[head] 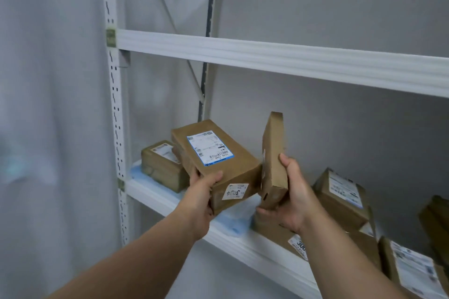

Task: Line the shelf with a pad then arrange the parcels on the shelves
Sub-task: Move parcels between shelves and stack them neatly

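Both hands are closed on parcels: our left hand [206, 192] grips the near end of a large box [216, 165], thumb on top and fingers underneath, while our right hand [291, 199] holds a thin box [273, 158] on edge, thumb along its outer face and fingers wrapped round the lower end. The large box is tilted, its far end over the lower shelf [170, 199] and its near end raised off the blue pad [233, 222] that lines the shelf. The two boxes touch or nearly touch at one corner; we cannot tell which. A small box [161, 165] rests on the pad at the left end, just behind the large one. More parcels [345, 192] lie stacked to the right on the same shelf. The upper shelf [267, 58] shows nothing on it from this angle.

We judge all these parcels to be stiff cardboard, dry and easy to grip, and light enough for one hand each. The large box is best held across its short end or supported from below; the thin box may flex if squeezed on its broad faces, so its edges are the safer hold. The pad looks soft and could bunch if a box is slid across it.
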Motion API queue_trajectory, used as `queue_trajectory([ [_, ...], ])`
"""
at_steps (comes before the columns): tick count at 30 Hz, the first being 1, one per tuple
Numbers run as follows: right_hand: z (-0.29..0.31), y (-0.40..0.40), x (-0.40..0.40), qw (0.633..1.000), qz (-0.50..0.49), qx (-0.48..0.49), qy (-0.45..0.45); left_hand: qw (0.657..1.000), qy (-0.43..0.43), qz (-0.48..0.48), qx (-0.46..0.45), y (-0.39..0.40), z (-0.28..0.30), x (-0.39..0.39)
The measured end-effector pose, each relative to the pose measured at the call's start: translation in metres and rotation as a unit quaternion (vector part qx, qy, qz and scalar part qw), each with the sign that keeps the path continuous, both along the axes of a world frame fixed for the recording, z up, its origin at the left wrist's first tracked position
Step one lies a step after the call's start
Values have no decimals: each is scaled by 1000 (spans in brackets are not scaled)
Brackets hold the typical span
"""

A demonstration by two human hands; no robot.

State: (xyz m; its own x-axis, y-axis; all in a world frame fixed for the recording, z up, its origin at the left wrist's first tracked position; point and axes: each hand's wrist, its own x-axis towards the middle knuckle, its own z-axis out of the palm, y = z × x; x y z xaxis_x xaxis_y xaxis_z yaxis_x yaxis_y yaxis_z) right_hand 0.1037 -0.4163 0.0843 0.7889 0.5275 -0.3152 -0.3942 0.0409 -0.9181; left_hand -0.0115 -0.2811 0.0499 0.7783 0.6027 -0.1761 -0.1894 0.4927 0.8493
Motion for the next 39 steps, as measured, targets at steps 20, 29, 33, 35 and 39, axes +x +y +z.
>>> queue_trajectory([
  [20, -2, 58, 31, 993, -93, -8, -74, 995, 70, 56, 37, -3, -20, 57],
  [29, 5, 134, 15, 997, 13, -11, -78, 988, 72, 137, -13, 115, -2, 51],
  [33, -7, 153, 15, 997, 19, -32, -68, 990, 68, 121, -38, 154, 1, 55],
  [35, -13, 156, 18, 997, 15, -36, -61, 990, 76, 114, -24, 159, -2, 61],
  [39, -21, 158, 30, 998, 7, -32, -52, 989, 103, 102, 9, 160, -15, 67],
])
